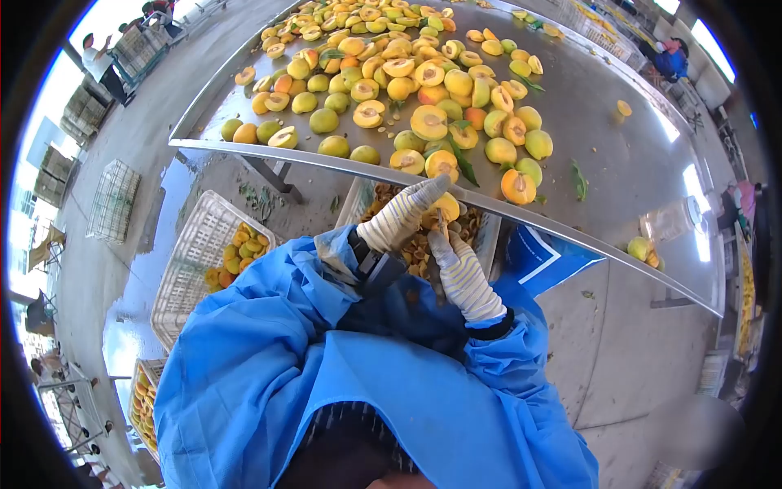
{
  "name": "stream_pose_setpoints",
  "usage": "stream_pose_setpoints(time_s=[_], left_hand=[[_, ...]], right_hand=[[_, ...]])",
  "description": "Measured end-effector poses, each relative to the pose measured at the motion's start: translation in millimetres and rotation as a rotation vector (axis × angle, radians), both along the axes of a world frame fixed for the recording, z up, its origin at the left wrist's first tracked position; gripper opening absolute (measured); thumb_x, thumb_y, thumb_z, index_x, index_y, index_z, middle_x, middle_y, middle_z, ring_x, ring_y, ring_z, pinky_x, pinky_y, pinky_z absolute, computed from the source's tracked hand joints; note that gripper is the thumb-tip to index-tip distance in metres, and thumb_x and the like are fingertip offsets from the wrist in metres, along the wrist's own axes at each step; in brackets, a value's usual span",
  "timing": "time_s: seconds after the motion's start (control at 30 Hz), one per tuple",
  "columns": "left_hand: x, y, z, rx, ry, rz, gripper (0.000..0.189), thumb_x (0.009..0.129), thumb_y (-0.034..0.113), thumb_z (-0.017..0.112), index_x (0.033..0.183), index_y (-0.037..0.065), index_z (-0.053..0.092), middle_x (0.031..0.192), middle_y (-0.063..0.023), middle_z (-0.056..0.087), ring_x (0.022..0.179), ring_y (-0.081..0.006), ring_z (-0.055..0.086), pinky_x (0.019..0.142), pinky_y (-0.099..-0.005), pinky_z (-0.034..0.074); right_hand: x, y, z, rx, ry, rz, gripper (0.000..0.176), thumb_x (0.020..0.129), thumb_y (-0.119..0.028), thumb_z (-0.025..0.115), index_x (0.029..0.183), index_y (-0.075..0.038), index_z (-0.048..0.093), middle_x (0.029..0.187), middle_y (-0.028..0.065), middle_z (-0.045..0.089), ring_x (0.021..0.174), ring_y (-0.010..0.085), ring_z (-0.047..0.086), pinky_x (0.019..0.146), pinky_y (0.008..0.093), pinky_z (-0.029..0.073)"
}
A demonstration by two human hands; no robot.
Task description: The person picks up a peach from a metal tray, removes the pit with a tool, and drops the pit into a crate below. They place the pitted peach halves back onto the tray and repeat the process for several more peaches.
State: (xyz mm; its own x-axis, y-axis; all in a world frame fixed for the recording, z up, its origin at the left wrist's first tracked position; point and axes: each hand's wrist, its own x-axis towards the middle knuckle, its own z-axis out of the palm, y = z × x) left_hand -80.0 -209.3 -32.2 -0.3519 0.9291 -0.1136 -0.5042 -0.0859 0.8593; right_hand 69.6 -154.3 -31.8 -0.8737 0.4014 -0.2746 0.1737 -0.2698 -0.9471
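Note:
Both my hands wear striped knit gloves and meet just below the near edge of the metal table. My left hand (401, 215) is closed around a yellow peach (447, 207), its fingertips right at the table rim. My right hand (463, 273) grips a slim pitting tool (442, 222) whose tip is at the peach; most of its handle is hidden by the glove. A halved peach (441, 165) with its cut face up lies on the table rim just beyond my left fingertips. Under my hands stands a crate (486, 244) with brown peach pits inside.
Many whole and halved peaches (399, 77) are heaped on the metal table (599, 138). A white crate (181, 261) with peaches stands at left; another crate (142, 403) is behind it. A plastic jar (672, 218) lies at right. Other people (102, 65) are farther off.

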Motion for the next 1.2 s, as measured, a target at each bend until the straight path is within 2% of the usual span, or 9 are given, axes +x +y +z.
stream_pose_setpoints(time_s=[0.2,0.3,0.4,0.5,0.6,0.73,1.0,1.1,1.2], left_hand=[[18,-3,6,-0.028,-0.134,0.138,0.066,0.080,0.059,0.070,0.117,0.007,0.055,0.097,-0.0114,0.064,0.073,-0.0211,0.064,0.064,-0.0343,0.056],[21,-3,3,0.040,-0.193,0.176,0.058,0.085,0.054,0.068,0.115,0.006,0.057,0.096,-0.0108,0.065,0.075,-0.0211,0.065,0.066,-0.0345,0.057],[18,6,-14,0.067,-0.105,0.188,0.041,0.093,0.041,0.063,0.111,0.005,0.061,0.096,-0.0081,0.066,0.079,-0.0182,0.065,0.071,-0.0328,0.057],[19,-1,-3,0.069,-0.116,0.164,0.039,0.094,0.040,0.063,0.111,0.005,0.062,0.100,-0.0084,0.066,0.087,-0.0168,0.065,0.076,-0.0330,0.057],[19,-2,-4,0.132,-0.075,0.177,0.038,0.094,0.037,0.062,0.115,0.005,0.061,0.102,-0.0079,0.066,0.093,-0.0165,0.064,0.079,-0.0333,0.056],[28,-5,1,0.180,-0.068,0.248,0.037,0.096,0.036,0.060,0.119,0.007,0.059,0.106,-0.0060,0.064,0.095,-0.0149,0.062,0.080,-0.0318,0.055],[1,-2,7,0.187,-0.167,0.064,0.045,0.093,0.037,0.065,0.124,0.005,0.060,0.113,-0.0055,0.063,0.105,-0.0185,0.061,0.095,-0.0334,0.048],[8,4,3,0.094,0.018,0.118,0.048,0.090,0.046,0.065,0.116,0.006,0.061,0.111,-0.0092,0.063,0.094,-0.0200,0.065,0.085,-0.0355,0.054],[14,-6,11,0.026,-0.200,0.057,0.052,0.087,0.052,0.066,0.113,0.008,0.060,0.106,-0.0104,0.064,0.087,-0.0216,0.066,0.077,-0.0363,0.055]], right_hand=[[2,-10,14,-0.613,-0.025,0.004,0.043,0.093,-0.058,0.053,0.090,-0.016,0.053,0.055,-0.0024,0.044,0.033,0.0119,0.042,0.029,0.0278,0.034],[8,-2,17,-0.545,0.007,0.103,0.043,0.095,-0.055,0.053,0.097,-0.012,0.057,0.063,-0.0008,0.050,0.046,0.0116,0.049,0.041,0.0272,0.041],[-6,3,-31,0.404,0.131,-0.067,0.047,0.097,-0.051,0.052,0.111,-0.007,0.058,0.079,0.0018,0.057,0.067,0.0124,0.053,0.060,0.0273,0.045],[0,6,-35,0.425,0.065,-0.020,0.052,0.098,-0.047,0.051,0.123,-0.002,0.056,0.094,0.0045,0.059,0.084,0.0148,0.052,0.075,0.0281,0.044],[-12,-9,-39,0.504,0.244,-0.188,0.049,0.098,-0.051,0.050,0.110,-0.005,0.059,0.081,0.0028,0.058,0.070,0.0142,0.054,0.062,0.0268,0.046],[1,-12,25,-0.395,-0.030,0.085,0.048,0.092,-0.062,0.050,0.087,-0.014,0.050,0.052,-0.0012,0.041,0.033,0.0102,0.037,0.031,0.0251,0.032],[-4,7,5,-0.027,0.004,-0.008,0.044,0.094,-0.056,0.052,0.090,-0.012,0.050,0.052,0.0001,0.043,0.033,0.0118,0.040,0.030,0.0250,0.033],[-5,0,0,-0.009,0.045,0.037,0.043,0.095,-0.055,0.052,0.091,-0.012,0.050,0.052,0.0008,0.044,0.033,0.0126,0.041,0.029,0.0248,0.032],[3,-10,22,-0.449,-0.015,0.108,0.043,0.094,-0.056,0.053,0.094,-0.013,0.052,0.053,-0.0005,0.044,0.032,0.0112,0.040,0.028,0.0250,0.032]])
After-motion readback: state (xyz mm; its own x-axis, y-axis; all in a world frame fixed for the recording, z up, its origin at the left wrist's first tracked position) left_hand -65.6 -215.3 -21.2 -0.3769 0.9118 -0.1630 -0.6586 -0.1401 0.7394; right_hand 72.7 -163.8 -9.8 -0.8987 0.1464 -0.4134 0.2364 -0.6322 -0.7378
